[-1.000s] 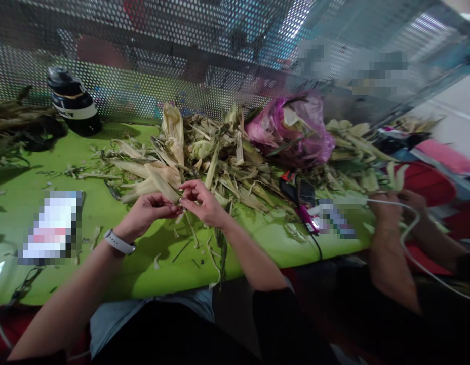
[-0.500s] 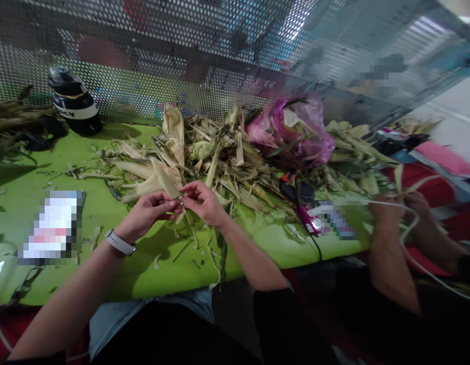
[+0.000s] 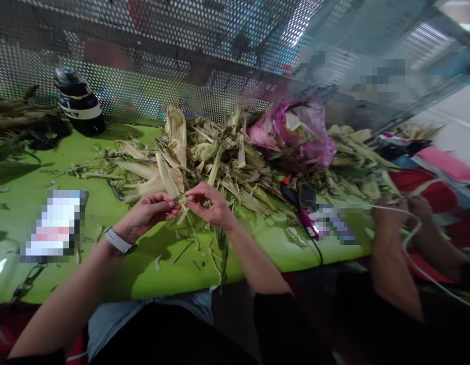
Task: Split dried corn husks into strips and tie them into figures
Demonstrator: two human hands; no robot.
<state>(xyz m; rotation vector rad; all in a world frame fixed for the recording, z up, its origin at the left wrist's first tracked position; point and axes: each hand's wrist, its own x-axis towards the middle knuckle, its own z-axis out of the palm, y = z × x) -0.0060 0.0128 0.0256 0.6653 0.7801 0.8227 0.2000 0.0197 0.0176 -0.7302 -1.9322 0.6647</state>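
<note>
My left hand point(image 3: 149, 214) and my right hand point(image 3: 212, 205) meet above the green table point(image 3: 117, 263), fingertips pinched on the same pale corn husk strip point(image 3: 169, 181). The strip rises up and to the left from my fingers. A white watch band point(image 3: 118, 241) circles my left wrist. Just behind my hands lies a big heap of dry corn husks point(image 3: 220, 157).
A black bottle point(image 3: 80, 104) stands at the back left against a perforated metal screen point(image 3: 182, 56). A pink plastic bag point(image 3: 296, 134) sits on the heap. Cutters with a pink handle point(image 3: 305, 215) lie right of my hands. Another person's hands point(image 3: 402, 213) work husks at the right.
The husk strip between my fingers has turned more upright and both hands sit slightly lower. The other person's hands at the right have shifted with their husk.
</note>
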